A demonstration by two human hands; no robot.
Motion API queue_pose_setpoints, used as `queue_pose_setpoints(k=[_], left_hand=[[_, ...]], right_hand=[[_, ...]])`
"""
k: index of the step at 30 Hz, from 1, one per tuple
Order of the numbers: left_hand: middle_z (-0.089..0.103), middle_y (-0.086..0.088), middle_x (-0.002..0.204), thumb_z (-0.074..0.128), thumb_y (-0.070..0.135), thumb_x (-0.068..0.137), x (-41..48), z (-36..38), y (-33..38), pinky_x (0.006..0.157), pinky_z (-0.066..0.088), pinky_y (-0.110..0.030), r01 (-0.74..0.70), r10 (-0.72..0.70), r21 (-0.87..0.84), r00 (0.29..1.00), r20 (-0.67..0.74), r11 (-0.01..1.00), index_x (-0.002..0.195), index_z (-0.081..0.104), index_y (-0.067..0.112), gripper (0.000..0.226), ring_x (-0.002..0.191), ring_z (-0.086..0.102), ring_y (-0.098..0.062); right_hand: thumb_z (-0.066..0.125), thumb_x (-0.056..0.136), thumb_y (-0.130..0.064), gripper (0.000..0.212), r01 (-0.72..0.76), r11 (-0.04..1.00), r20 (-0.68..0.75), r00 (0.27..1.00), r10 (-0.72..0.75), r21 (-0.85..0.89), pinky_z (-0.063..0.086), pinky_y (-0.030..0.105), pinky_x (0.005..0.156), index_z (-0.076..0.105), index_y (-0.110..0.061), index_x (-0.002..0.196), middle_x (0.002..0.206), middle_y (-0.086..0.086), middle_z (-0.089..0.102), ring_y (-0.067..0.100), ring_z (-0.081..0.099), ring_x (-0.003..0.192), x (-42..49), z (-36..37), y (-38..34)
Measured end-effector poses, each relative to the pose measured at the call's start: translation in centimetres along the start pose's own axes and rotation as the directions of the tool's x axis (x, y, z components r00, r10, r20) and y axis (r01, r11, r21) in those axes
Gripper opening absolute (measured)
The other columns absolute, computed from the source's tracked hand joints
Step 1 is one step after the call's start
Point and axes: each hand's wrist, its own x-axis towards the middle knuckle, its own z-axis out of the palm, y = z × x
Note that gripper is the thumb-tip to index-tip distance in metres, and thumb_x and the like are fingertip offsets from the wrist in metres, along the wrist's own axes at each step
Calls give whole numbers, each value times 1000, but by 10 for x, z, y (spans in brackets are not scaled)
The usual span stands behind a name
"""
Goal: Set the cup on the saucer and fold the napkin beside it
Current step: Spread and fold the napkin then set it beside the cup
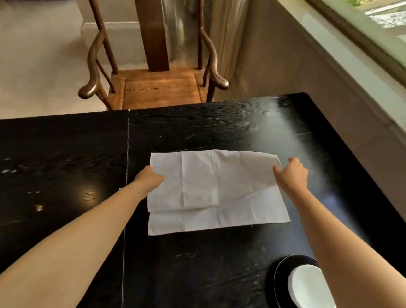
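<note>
A white creased napkin (218, 193) lies on the black table (44, 174), its upper layer folded over and sitting askew on the lower one. My left hand (149, 179) pinches the napkin's left edge. My right hand (291, 174) pinches its far right corner. At the near right a white cup (310, 289) stands on a black saucer (281, 282), partly covered by my right forearm.
A wooden armchair (154, 83) stands beyond the table's far edge. A pale ledge and window (356, 69) run along the right side. A thin seam (126, 171) splits the tabletop to the left of the napkin.
</note>
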Motion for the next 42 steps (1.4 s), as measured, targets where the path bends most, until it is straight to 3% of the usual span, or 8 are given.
queue_pose_setpoints(k=[5, 10, 14, 17, 20, 29, 34, 42], left_hand=[[45, -19, 136, 57, 17, 86, 30, 9, -10, 91, 46, -39, 101, -104, -65, 994, -38, 993, 143, 25, 5, 66, 118, 50, -35], [45, -18, 135, 61, 19, 80, 50, 14, -15, 95, 48, -45, 150, -167, -180, 982, -82, 972, 143, 25, 8, 73, 115, 51, -36], [48, -16, 131, 67, 26, 73, 61, 21, -20, 93, 50, -47, 165, -192, -219, 975, -108, 962, 134, 38, 10, 70, 111, 55, -35], [60, -12, 120, 69, 24, 75, 55, 26, -18, 87, 53, -42, 106, -142, -347, 987, -81, 932, 124, 49, 7, 56, 102, 61, -30], [64, -7, 106, 62, 14, 87, 38, 28, -13, 72, 53, -34, 30, -26, -490, 1000, 13, 871, 118, 55, 8, 32, 92, 62, -25], [63, -3, 101, 57, 4, 85, -2, 1, -4, 69, 43, -20, -275, 279, -82, 959, 45, 958, 105, 59, 12, 22, 98, 58, -20], [61, 4, 94, 53, 16, 90, -21, -5, 16, 58, 47, -24, -284, 284, -11, 955, 87, 959, 127, 46, 20, 38, 78, 61, -15], [60, 5, 88, 47, 10, 91, -55, -14, 25, 68, 41, -18, -441, 441, 116, 897, 31, 890, 77, 62, 24, 25, 95, 56, -17]], right_hand=[[51, 92, -32, 46, -44, 995, 126, 991, 33, 85, 43, 39, 85, 46, 2, 122, 120, 21, 58, 39, 52, 113, 14, 27, 4], [49, 89, -19, 26, 14, 997, 288, 957, -36, 79, 37, 29, 56, 47, -8, 66, 63, 10, 54, 26, 51, 62, 7, 48, 9], [49, 84, -7, 13, 37, 993, 447, 891, -82, 110, 33, 9, 36, 51, -5, 71, 53, 7, 57, 15, 52, 47, -16, 63, 21], [55, 83, -7, 6, -5, 986, 606, 790, -99, 169, 41, 8, 44, 56, -2, 80, 54, 6, 57, 16, 55, 47, -33, 67, 27], [56, 90, -33, 34, -58, 992, 734, 678, -41, 110, 48, 18, 58, 54, -11, 64, 46, 0, 57, 12, 56, 44, -40, 65, 33], [56, 84, -11, 31, 161, 979, 385, 901, -198, 126, 35, 30, 58, 47, -23, 56, 58, -4, 47, 18, 43, 63, -36, 31, 24], [49, 81, -9, 17, 33, 959, 460, 872, -165, 281, 31, 29, 57, 41, -7, 66, 64, 6, 40, 19, 37, 59, -38, 7, 16], [58, 74, -19, 21, -92, 879, 508, 842, -182, 468, 38, 28, 63, 50, 1, 73, 70, 7, 50, 17, 48, 63, -65, -20, 14]])
